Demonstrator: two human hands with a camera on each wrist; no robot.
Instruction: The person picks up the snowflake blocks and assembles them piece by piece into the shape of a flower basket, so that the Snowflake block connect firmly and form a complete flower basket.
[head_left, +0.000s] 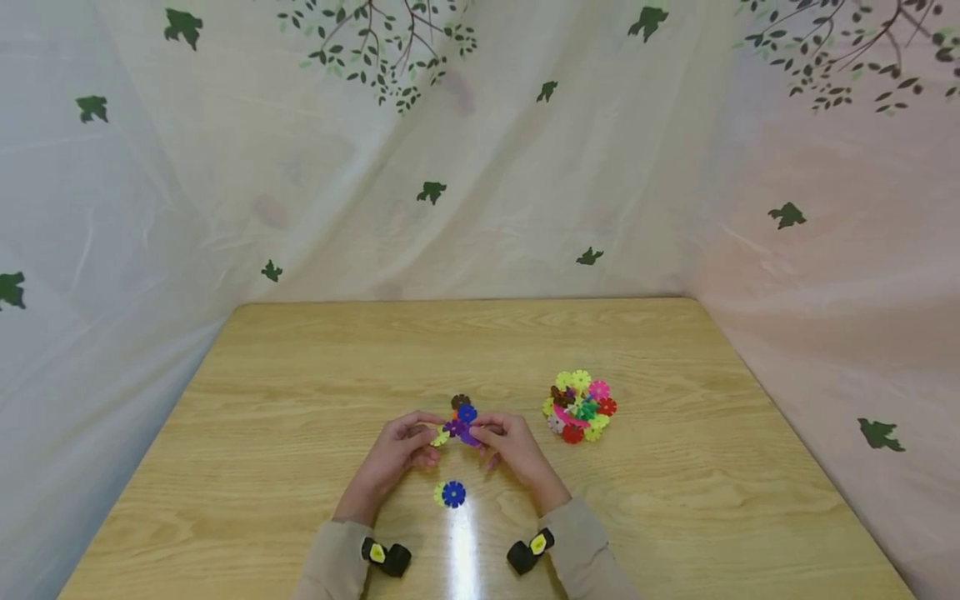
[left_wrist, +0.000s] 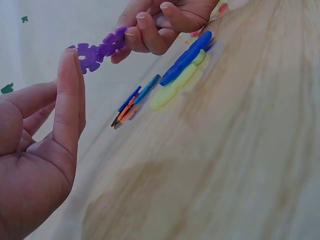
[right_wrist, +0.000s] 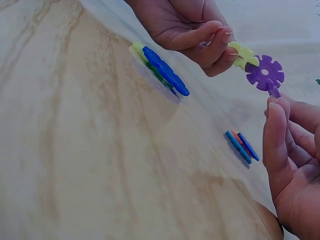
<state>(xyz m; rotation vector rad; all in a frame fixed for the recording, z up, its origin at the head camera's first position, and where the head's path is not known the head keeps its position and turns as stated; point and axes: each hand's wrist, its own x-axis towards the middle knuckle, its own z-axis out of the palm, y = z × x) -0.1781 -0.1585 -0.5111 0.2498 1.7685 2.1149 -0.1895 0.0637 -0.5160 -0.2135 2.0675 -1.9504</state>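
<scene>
Above the table, both hands hold a small chain of interlocking snowflake discs. My left hand (head_left: 401, 446) pinches a yellow-green disc (right_wrist: 243, 55) at one end, slotted to a purple disc (right_wrist: 256, 75). A second purple disc (left_wrist: 113, 42), joined to that one at an angle, is pinched by the fingers of my right hand (head_left: 513, 442). Below the hands in the head view, a blue disc (head_left: 453, 494) lies partly over a yellow-green disc (head_left: 438, 495). Just beyond the hands lie a brown disc (head_left: 461, 401) and a blue disc (head_left: 467, 414), with an orange disc (right_wrist: 237, 136) between them.
To the right of the hands, a pile of coloured discs (head_left: 573, 433) in yellow, red, pink, green and brown lies on the wooden table (head_left: 300, 367). A pale curtain (head_left: 487, 250) with leaf prints hangs behind the table and along its sides.
</scene>
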